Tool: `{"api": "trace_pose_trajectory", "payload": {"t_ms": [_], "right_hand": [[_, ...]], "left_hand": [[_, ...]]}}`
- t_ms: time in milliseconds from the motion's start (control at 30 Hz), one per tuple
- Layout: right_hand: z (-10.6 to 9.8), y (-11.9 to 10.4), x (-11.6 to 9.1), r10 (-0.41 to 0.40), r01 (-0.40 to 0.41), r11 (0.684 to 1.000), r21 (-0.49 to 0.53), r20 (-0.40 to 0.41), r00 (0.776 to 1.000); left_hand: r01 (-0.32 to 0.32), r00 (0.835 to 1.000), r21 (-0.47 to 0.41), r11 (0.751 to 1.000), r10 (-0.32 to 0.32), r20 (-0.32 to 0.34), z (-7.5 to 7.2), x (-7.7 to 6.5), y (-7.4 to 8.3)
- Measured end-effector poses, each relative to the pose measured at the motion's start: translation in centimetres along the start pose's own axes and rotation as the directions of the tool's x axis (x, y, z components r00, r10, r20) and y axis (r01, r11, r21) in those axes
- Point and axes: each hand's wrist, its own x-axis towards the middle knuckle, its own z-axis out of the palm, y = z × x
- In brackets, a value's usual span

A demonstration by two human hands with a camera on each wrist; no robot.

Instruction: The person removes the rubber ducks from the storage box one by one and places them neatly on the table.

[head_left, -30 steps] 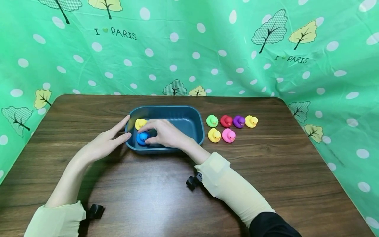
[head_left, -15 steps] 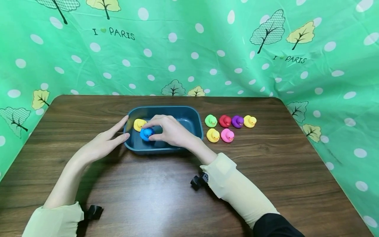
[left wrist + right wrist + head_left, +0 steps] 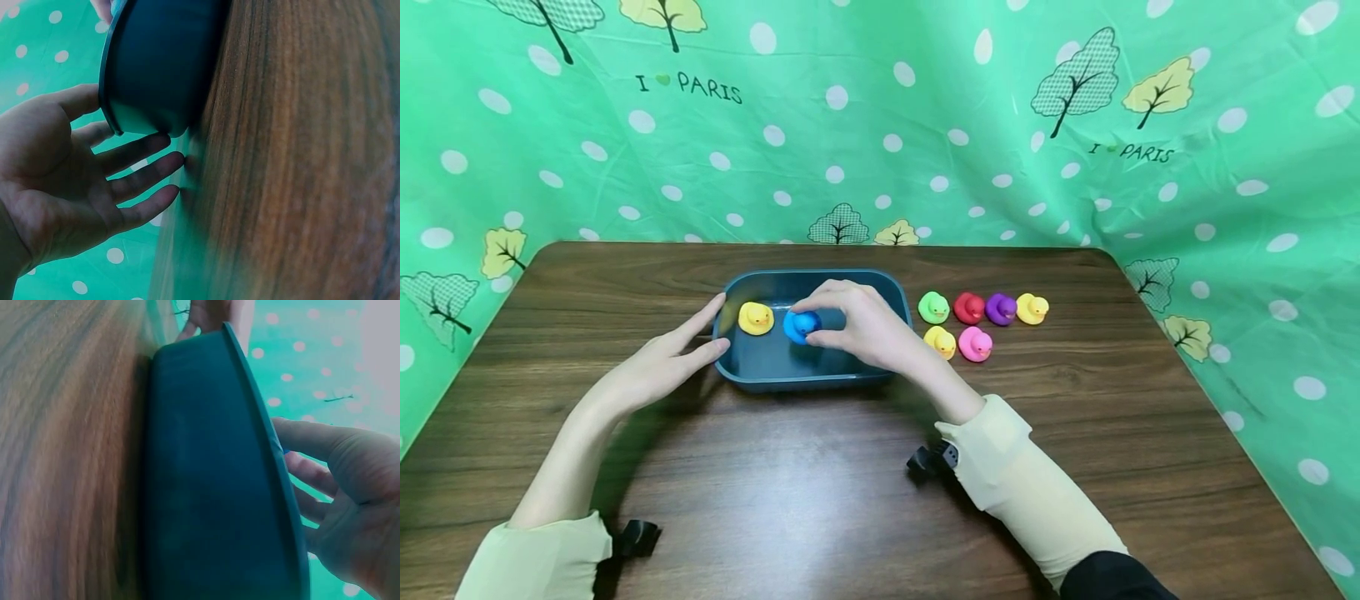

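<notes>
My right hand (image 3: 872, 327) pinches a blue rubber duck (image 3: 801, 326) between thumb and fingers, inside a dark blue tub (image 3: 812, 382). Left of it in the tub sits a yellow rubber duck (image 3: 756, 318). My left hand (image 3: 658, 367) touches the tub's left end with thumb and fingertips, its fingers extended. In the left wrist view that hand (image 3: 81, 169) has straight, spread fingers beside the tub wall (image 3: 162, 75). The right wrist view shows the tub's side (image 3: 206, 475) hiding the blue duck almost wholly, with the right hand (image 3: 350, 487) reaching over the rim.
Right of the tub, on the brown wooden table (image 3: 760, 475), stand a green duck (image 3: 934, 307), a red duck (image 3: 969, 307), a purple duck (image 3: 1002, 309), a yellow duck (image 3: 1032, 309) and a pink duck (image 3: 976, 343). Another yellow duck (image 3: 940, 342) is partly covered by the right hand.
My right hand has carried the blue duck rightward and slightly back inside the tub, away from the yellow duck. My left hand has stayed at the tub's left end.
</notes>
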Motion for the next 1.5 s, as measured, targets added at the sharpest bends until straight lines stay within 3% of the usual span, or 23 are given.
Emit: {"api": "trace_pose_trajectory", "payload": {"t_ms": [700, 1000, 1500], "right_hand": [[-4.8, 2.8, -4.8, 0.088, -0.077, 0.995, 0.063, -0.202, 0.975], [-7.0, 4.8, -7.4, 0.146, -0.134, 0.989, 0.062, -0.317, 0.937], [-9.8, 6.9, -12.0, 0.278, -0.279, 0.959, 0.054, -0.386, 0.879]], "left_hand": [[-0.006, 1.000, -0.031, 1.000, 0.007, 0.011, 0.0, 0.0, 0.0], [-0.008, 1.000, -0.017, 1.000, 0.008, 0.012, -0.1, 0.0, 0.1], [-0.008, 1.000, -0.016, 1.000, 0.008, 0.010, 0.0, 0.1, 0.0]]}}
